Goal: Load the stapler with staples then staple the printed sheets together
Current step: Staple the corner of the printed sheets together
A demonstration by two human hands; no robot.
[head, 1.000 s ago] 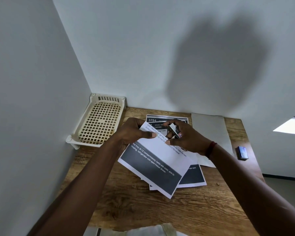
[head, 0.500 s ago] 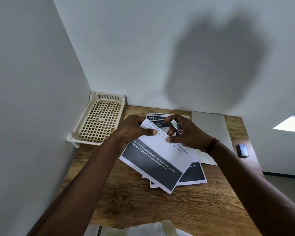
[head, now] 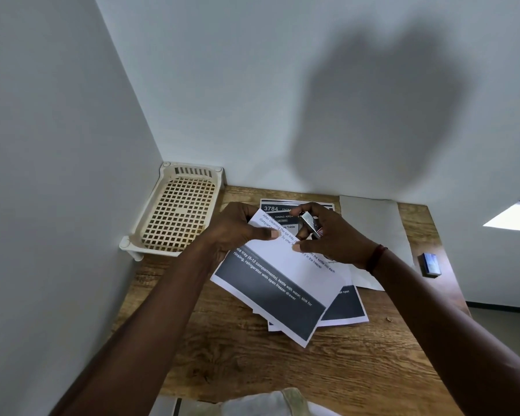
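Arms were stretched forward over the desk [head: 252, 370], the printed sheets [head: 282, 265] (three at least) pinched at the far corner by the left hand [head: 237, 232], the one stapler [head: 311, 225] gripped beside it by the right hand [head: 333, 241].

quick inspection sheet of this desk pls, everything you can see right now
Surface: wooden table, set in a wall corner.
Job's things: stapler in hand at the far edge of the printed sheets, which are lifted at an angle; more printed pages lie under them.
Clutter: cream lattice tray in the far left corner; grey sheet by the wall; small blue box at the right edge.
Grippers: left hand pinches the printed sheets; right hand grips the stapler.
Cables: nothing seen.
Surroundings: plain white walls with a large shadow.
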